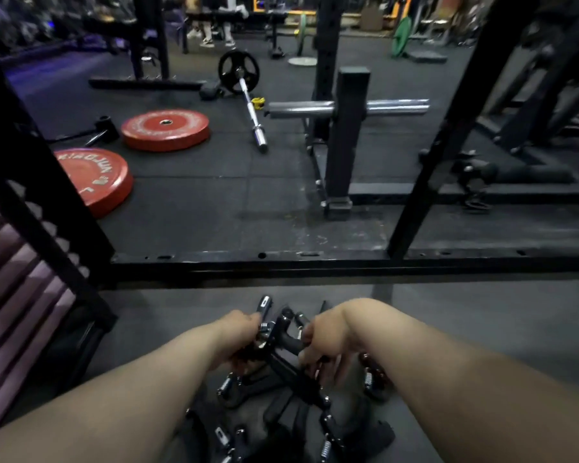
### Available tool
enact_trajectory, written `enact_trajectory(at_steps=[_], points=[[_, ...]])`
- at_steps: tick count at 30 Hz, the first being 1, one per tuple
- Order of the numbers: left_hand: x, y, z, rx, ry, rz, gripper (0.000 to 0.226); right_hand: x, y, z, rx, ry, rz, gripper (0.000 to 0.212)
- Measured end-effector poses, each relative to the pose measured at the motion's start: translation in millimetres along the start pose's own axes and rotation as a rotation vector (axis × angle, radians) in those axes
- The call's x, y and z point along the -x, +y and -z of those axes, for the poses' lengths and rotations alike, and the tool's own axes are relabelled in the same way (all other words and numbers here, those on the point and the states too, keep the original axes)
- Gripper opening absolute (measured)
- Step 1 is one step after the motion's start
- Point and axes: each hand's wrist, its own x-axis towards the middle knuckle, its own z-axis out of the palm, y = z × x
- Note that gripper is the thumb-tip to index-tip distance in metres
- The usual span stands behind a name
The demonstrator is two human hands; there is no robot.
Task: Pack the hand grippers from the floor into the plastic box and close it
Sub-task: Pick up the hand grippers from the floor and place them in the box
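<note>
Left hand (236, 335) and right hand (321, 342) both clutch a tangle of hand grippers (281, 332), directly above the remaining pile (281, 406) on the floor (448, 312). No plastic box in sight tbh.

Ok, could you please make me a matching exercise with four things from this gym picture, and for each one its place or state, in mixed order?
Things:
1. hand grippers
2. red weight plates
3. green weight plate
4. barbell

Places or states:
a. stands on edge, far back at the right
b. heaped at the bottom of the view
c. lie flat at the left
d. carries a black plate on its far end

Pairs: 1-b, 2-c, 3-a, 4-d.
</note>
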Motion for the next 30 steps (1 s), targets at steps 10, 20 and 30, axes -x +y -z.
enact_trajectory(at_steps=[10,20,30], points=[[105,95,-31,-0.200,-0.245,-0.290,0.012,161,56,27,-0.245,-0.011,0.009,0.015],[174,147,-66,-0.128,-0.214,-0.363,0.015,251,80,8,0.060,0.386,0.024,0.069],[209,136,-95,-0.339,-0.054,-0.221,0.018,253,88,-16,0.379,0.529,0.033,0.078]])
